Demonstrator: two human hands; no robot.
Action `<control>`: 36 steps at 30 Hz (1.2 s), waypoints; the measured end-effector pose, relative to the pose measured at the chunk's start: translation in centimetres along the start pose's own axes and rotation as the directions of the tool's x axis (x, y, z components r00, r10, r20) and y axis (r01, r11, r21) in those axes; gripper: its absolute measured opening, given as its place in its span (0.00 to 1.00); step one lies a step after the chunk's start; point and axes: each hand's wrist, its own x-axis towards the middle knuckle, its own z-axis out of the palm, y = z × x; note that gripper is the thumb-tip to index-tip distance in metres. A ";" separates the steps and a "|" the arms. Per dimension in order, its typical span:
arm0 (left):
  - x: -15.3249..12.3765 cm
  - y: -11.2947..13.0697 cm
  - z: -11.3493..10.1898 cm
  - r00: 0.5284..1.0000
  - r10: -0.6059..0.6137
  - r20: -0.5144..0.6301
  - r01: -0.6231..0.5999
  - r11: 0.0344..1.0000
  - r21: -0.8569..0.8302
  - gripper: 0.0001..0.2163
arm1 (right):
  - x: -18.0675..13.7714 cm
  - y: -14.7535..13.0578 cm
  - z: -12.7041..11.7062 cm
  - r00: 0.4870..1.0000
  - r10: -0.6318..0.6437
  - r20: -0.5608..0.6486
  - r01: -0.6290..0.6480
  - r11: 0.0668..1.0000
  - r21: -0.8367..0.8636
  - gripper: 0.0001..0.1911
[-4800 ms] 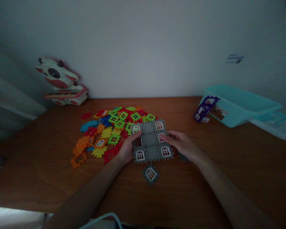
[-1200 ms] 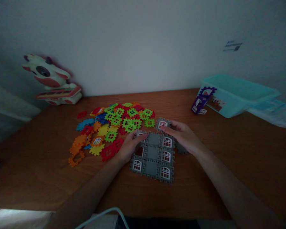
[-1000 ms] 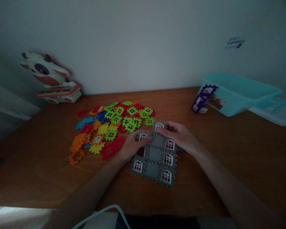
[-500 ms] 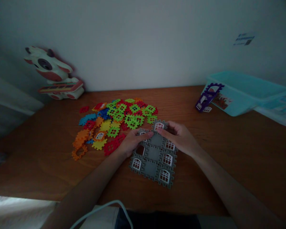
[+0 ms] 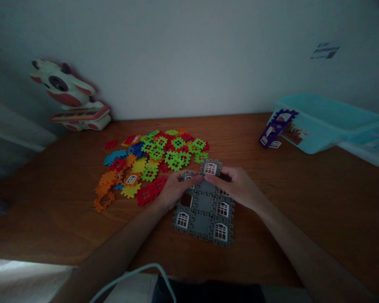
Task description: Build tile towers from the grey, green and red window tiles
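A flat panel of joined grey interlocking tiles (image 5: 204, 203) lies between my hands in the head view. Its left and right columns carry white arched windows, with one dark opening at the left; the middle column is plain. One more window tile (image 5: 210, 168) sticks up from the middle column at the far edge. My left hand (image 5: 178, 188) grips the panel's upper left, thumb on top and fingers beneath. At the upper right my right hand (image 5: 236, 184) holds it, its thumb pressing just below the top window tile and covering part of a window.
Loose coloured tiles (image 5: 139, 165) lie in a pile behind and left of my hands. Against the wall stand a cow-shaped toy keyboard (image 5: 78, 113) at left and a turquoise bin (image 5: 322, 122) at right, a purple tile piece (image 5: 273, 130) leaning on it. A pale cable (image 5: 142, 269) crosses the front.
The grey panel has turned slightly, its near edge shifting a little right. My right thumb has slid down and left from the top window tile to the tile below.
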 end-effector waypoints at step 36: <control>1.0 -0.2 -0.8 0.998 0.008 -0.066 -0.015 0.993 -0.117 0.18 | 1.2 5.2 -6.1 0.990 -0.113 -0.085 0.051 0.845 -0.533 0.20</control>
